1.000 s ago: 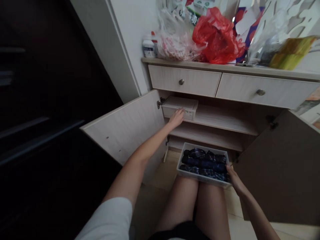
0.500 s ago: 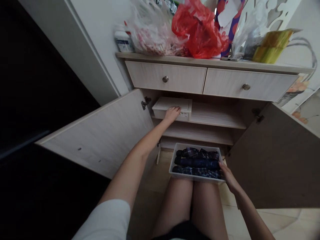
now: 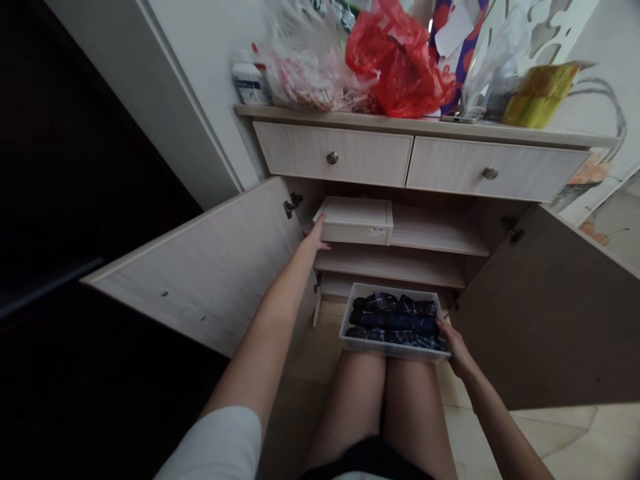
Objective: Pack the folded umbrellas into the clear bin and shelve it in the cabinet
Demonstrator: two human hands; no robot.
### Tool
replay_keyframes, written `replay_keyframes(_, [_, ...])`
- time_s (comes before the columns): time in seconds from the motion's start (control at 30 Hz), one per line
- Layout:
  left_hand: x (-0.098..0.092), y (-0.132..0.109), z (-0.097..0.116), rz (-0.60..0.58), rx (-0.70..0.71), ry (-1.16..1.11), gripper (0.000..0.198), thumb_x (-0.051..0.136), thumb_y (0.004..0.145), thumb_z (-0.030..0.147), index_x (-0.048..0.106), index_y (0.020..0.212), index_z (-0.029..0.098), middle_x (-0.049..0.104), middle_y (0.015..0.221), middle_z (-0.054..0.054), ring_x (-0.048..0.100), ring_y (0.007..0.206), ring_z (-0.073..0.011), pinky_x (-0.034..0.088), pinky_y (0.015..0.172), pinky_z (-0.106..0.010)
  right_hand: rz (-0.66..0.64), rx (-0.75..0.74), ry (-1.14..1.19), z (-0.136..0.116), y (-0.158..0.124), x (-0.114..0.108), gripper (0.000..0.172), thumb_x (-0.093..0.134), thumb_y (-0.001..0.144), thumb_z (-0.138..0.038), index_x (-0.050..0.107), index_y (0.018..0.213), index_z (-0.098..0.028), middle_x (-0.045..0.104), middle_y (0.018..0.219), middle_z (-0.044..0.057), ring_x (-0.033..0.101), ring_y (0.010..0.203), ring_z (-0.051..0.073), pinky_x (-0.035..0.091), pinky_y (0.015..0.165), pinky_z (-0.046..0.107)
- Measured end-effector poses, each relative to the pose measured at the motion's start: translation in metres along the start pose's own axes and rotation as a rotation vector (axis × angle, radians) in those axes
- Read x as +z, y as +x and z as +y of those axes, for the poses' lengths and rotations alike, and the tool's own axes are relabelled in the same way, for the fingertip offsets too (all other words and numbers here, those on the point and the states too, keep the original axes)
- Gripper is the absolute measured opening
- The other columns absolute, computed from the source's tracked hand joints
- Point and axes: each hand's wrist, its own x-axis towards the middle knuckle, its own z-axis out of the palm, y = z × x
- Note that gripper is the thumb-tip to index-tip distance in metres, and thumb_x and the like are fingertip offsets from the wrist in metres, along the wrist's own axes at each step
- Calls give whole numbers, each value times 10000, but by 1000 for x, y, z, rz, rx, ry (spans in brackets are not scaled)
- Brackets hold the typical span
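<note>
A white lidded box (image 3: 356, 221) sits at the left end of the upper shelf inside an open cabinet. My left hand (image 3: 315, 235) reaches to the box's left front corner, its fingers closed on the box's left side. On my knees rests a clear plastic bin (image 3: 390, 347) filled with rolled dark plaid cloths (image 3: 395, 319). My right hand (image 3: 454, 350) grips the bin's right front corner.
Both cabinet doors stand open, the pale left door (image 3: 210, 267) and the dark right door (image 3: 555, 313). Two closed drawers (image 3: 420, 160) sit above the shelves. On top lie a red bag (image 3: 400, 60), clear bags and a white bottle (image 3: 245, 83). A lower shelf (image 3: 395, 263) shows.
My left hand slid from the box's front top to its left corner, and the box has shifted right and forward on the shelf. The bin and right hand stay on my knees.
</note>
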Motion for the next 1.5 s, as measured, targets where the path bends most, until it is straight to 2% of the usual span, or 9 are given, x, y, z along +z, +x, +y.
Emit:
replay_keyframes(0.1, [4, -9, 3, 54, -159, -194, 783, 589, 870, 650, 402, 1489, 208, 541, 1388, -213, 587, 1239, -333, 557, 927, -491, 48, -32, 4, 4, -3, -3, 644, 647, 727, -709, 743, 1146, -230, 780, 1043, 71, 736, 906, 311, 588, 733, 398])
replay_keyframes(0.17, [-1, -21, 3, 99, -144, -248, 714, 611, 886, 590, 429, 1471, 224, 546, 1383, -187, 586, 1236, -315, 562, 941, -490, 68, -58, -2, 6, -7, -13, 627, 635, 739, -715, 752, 1115, -227, 787, 998, 73, 742, 849, 307, 590, 690, 395])
replay_keyframes(0.3, [-37, -52, -6, 137, -138, -322, 606, 674, 873, 482, 506, 1407, 249, 588, 1327, -155, 602, 1217, -318, 564, 967, -503, 179, -122, 66, 0, -15, -47, 598, 640, 741, -698, 762, 1067, -212, 792, 944, 68, 744, 789, 301, 598, 643, 394])
replay_keyframes(0.43, [-76, -92, -24, 123, -184, -373, 527, 663, 888, 400, 537, 1376, 247, 623, 1265, -140, 641, 1155, -311, 582, 950, -506, 374, -163, 160, -26, -11, -72, 575, 669, 731, -605, 750, 1158, -228, 786, 1022, 44, 747, 826, 271, 615, 662, 371])
replay_keyframes(0.63, [-91, -145, -50, 60, -214, -404, 469, 649, 899, 398, 572, 1332, 235, 644, 1225, -136, 683, 1051, -288, 619, 877, -488, 593, -285, 221, -67, 6, -62, 518, 716, 657, -497, 775, 1084, -210, 773, 1078, 38, 712, 1012, 247, 608, 769, 298])
replay_keyframes(0.8, [-87, -164, -62, 48, -190, -409, 455, 641, 907, 390, 574, 1328, 231, 635, 1261, -137, 690, 1033, -262, 621, 880, -449, 563, -355, 204, -75, 8, -45, 583, 709, 661, -540, 769, 1119, -185, 770, 1076, 48, 704, 1015, 259, 604, 801, 325])
replay_keyframes(1.0, [-83, -171, -69, 69, -168, -410, 491, 637, 912, 406, 554, 1369, 248, 645, 1269, -131, 694, 1004, -254, 628, 857, -422, 467, -316, 178, -73, 4, -46, 605, 738, 646, -554, 779, 1124, -185, 783, 972, 62, 722, 922, 285, 608, 727, 349])
replay_keyframes(1.27, [-84, -175, -78, 72, -231, -498, 530, 660, 897, 395, 548, 1390, 239, 636, 1273, -134, 697, 982, -249, 624, 869, -448, 393, -177, 263, -82, 7, -50, 429, 775, 600, -446, 793, 946, -194, 786, 913, 26, 730, 823, 239, 589, 640, 291])
replay_keyframes(1.5, [-80, -183, -79, 55, -225, -479, 469, 662, 892, 371, 588, 1338, 245, 648, 1259, -121, 688, 991, -256, 627, 850, -442, 338, -140, 258, -87, 10, -46, 328, 744, 669, -376, 790, 945, -205, 792, 946, 29, 746, 867, 241, 596, 655, 290])
